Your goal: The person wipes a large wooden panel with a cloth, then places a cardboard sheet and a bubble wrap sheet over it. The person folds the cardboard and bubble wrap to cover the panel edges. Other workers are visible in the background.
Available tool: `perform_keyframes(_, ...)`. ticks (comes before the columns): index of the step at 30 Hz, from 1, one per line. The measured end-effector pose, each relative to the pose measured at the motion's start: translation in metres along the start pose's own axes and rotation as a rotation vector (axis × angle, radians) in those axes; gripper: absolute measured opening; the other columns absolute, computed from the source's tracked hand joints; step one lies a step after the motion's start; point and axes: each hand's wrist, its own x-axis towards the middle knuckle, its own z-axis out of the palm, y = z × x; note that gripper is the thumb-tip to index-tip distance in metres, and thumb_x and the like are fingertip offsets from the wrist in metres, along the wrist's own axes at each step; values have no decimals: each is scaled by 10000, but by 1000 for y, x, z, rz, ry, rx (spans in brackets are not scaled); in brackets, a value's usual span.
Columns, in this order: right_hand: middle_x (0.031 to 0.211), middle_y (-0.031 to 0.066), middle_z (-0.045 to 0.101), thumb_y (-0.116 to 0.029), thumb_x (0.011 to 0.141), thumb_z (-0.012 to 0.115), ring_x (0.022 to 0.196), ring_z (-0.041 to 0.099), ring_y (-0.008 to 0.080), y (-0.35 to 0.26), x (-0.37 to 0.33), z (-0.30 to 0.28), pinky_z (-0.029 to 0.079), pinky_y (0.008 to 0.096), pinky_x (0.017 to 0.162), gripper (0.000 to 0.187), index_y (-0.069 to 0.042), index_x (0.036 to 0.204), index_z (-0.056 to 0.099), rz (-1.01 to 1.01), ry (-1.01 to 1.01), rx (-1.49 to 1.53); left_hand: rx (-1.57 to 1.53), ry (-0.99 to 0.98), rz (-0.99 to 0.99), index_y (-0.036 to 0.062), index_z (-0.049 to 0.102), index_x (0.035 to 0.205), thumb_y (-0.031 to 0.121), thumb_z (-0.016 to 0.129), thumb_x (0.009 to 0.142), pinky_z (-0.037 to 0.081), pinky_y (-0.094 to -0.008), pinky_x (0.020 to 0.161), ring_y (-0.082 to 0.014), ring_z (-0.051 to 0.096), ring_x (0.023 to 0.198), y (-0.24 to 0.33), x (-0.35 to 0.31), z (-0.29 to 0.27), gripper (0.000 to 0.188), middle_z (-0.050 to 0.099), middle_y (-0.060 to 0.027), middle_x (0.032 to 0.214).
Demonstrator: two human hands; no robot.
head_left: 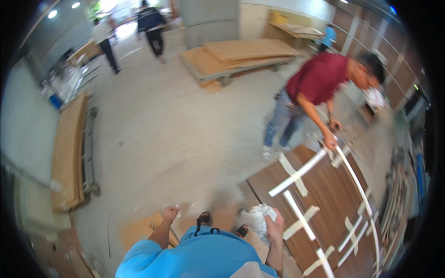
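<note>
My right hand (275,223) grips a crumpled white cloth (259,217) beside the near left edge of a dark wood-grain panel (320,197). White strips (299,213) lie on the panel, held by crossing pieces of pale tape (301,223). A long curved white strip (356,178) runs along its right side. My left hand (171,212) is closed, low and left of my body, away from the panel; whether anything small is inside its fingers is hidden.
A co-worker in a dark red shirt (320,78) bends over the panel's far end, hands at the strips. Board stacks rest on a cart (222,74) at the back and a trolley (88,153) at left. Other people (150,21) are farther off. Cardboard (141,227) lies near my feet.
</note>
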Motion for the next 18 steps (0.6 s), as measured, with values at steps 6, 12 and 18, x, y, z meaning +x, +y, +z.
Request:
perform_keyframes(6, 893, -7, 650, -18, 866, 616, 758, 579, 58, -2, 0, 3, 460, 208, 637, 218, -30, 1083, 628, 33, -25, 69, -268, -77, -85, 37, 705, 747, 98, 682, 841, 397, -231, 433, -83, 516, 508, -4, 0, 3, 114, 602, -27, 626)
perform_keyframes(12, 917, 51, 657, -112, 844, 654, 838, 595, 106, -14, -7, 8, 492, 265, 726, 330, -38, 1164, 617, 131, 36, -260, -275, -124, -162, 35, 713, 863, 69, 603, 875, 391, -219, 440, -78, 508, 517, -2, 4, -4, 116, 584, -7, 643)
perform_keyframes(18, 918, 32, 657, -108, 845, 667, 868, 582, 83, -14, -1, 14, 483, 254, 720, 310, -30, 1141, 622, -50, 22, -310, -215, -191, -137, 21, 698, 929, 81, 579, 884, 391, -218, 446, -76, 525, 557, -8, 5, -21, 140, 595, -19, 699)
